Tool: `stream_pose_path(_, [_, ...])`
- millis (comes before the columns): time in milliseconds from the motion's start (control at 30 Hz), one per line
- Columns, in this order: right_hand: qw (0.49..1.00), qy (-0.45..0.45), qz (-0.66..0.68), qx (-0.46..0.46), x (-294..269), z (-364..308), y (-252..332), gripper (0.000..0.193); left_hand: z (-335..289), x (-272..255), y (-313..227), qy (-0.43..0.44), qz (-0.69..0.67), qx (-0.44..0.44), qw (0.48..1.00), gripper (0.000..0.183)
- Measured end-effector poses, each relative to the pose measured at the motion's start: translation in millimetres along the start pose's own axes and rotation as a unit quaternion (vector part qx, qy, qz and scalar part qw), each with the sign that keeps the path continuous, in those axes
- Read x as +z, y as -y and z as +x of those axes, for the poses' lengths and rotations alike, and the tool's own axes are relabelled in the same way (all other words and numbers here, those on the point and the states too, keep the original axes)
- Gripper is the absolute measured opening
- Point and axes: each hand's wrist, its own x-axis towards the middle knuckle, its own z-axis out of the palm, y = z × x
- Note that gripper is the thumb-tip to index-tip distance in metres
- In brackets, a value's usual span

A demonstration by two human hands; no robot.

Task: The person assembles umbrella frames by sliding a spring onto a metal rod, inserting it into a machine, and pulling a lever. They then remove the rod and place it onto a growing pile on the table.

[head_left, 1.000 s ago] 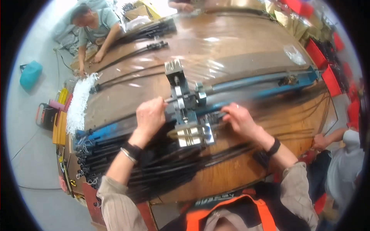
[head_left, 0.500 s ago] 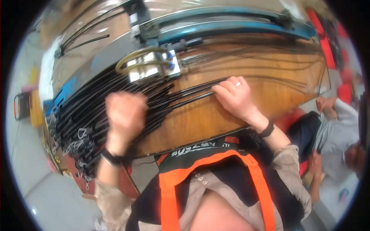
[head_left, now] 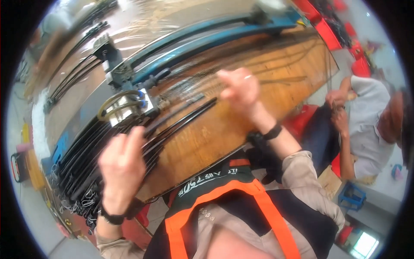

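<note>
A bundle of thin black rods (head_left: 84, 159) lies slanting across the left of the wooden table. Over it is my left hand (head_left: 123, 166), blurred, its fingers bent and pointing away from me. Whether it grips a rod cannot be seen. A few rods (head_left: 189, 116) reach out past the others toward the middle. Just beyond their ends hovers my right hand (head_left: 242, 90), fingers loosely curled and thumb apart, with nothing visible in it. Between the hands and the blue rail sits a metal clamp-like block (head_left: 123, 112) with a yellowish hose.
A long blue rail (head_left: 194, 45) runs along the far side of the wooden tabletop (head_left: 207, 138). Thin brown wires (head_left: 280, 80) lie at the right. White string loops (head_left: 88, 198) hang at the near-left rod ends. Another person (head_left: 366, 121) sits at the right, near red bins (head_left: 327, 34).
My right hand has come off the rod ends and risen, its fingers loosening. My left hand has shifted along the bundle. The whole view has turned and slid with my head.
</note>
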Motion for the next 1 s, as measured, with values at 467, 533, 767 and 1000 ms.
stream_pose_path(467, [0.937,0.164,0.299,0.078,164,167,23,0.012,-32,-138,128,-0.242,0.189,-0.113,0.945,0.023])
stream_pose_path(533, [0.957,0.156,0.241,-0.041,181,174,25,0.013,-57,-133,130,-0.228,0.171,-0.162,0.945,0.023])
stream_pose_path(767, [0.943,0.272,0.186,-0.041,217,180,34,0.013,-88,-105,147,-0.173,0.114,-0.266,0.941,0.023])
stream_pose_path(1000, [0.977,0.168,-0.011,-0.129,182,155,-11,0.008,-73,-88,170,-0.180,0.086,-0.239,0.950,0.021])
